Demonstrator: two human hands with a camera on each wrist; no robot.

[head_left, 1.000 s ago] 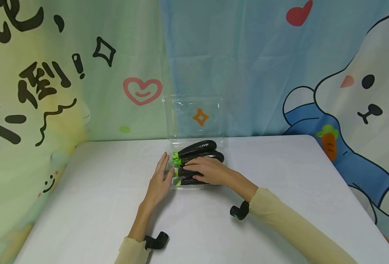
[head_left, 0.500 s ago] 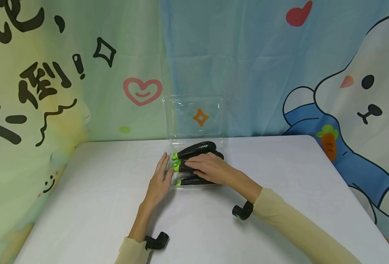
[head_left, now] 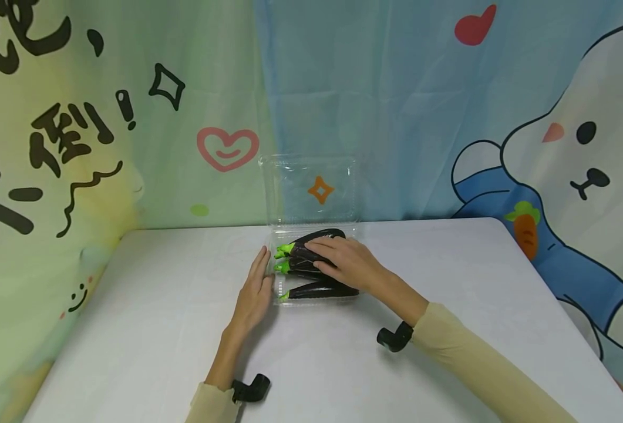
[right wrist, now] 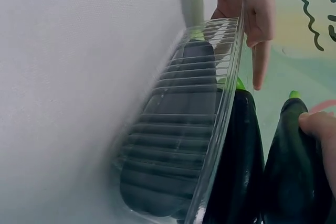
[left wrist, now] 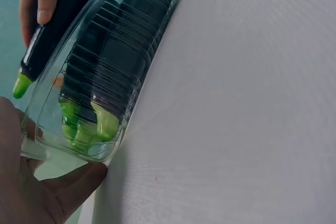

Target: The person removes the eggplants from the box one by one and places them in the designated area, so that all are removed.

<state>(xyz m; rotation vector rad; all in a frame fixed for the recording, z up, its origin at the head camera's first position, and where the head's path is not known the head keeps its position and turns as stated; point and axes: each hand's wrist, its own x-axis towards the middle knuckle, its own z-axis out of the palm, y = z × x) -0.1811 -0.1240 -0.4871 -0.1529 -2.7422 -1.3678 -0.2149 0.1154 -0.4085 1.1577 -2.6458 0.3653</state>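
Observation:
A clear plastic clamshell box (head_left: 315, 302) holds several dark eggplants with green stems. My right hand (head_left: 345, 261) grips one eggplant (left wrist: 55, 30) from above, thumb and fingers on its two sides. That eggplant is raised above the box wall in the left wrist view and overlaps the ones at the back in the head view. One eggplant (head_left: 322, 289) lies alone along the front wall. My left hand (head_left: 252, 294) rests against the box's left end with its fingers fairly straight, touching the corner. The palm side of the right hand is hidden in the head view.
The box's transparent lid (head_left: 311, 188) stands upright behind it, against the printed curtain (head_left: 396, 117). White cloth covers the table (head_left: 158, 311). A black wrist camera (head_left: 252, 388) sits on the left wrist and another camera (head_left: 394, 337) on the right.
My right hand has moved toward the back of the box with an eggplant, leaving a gap behind the front one. The left hand stays at the box's end.

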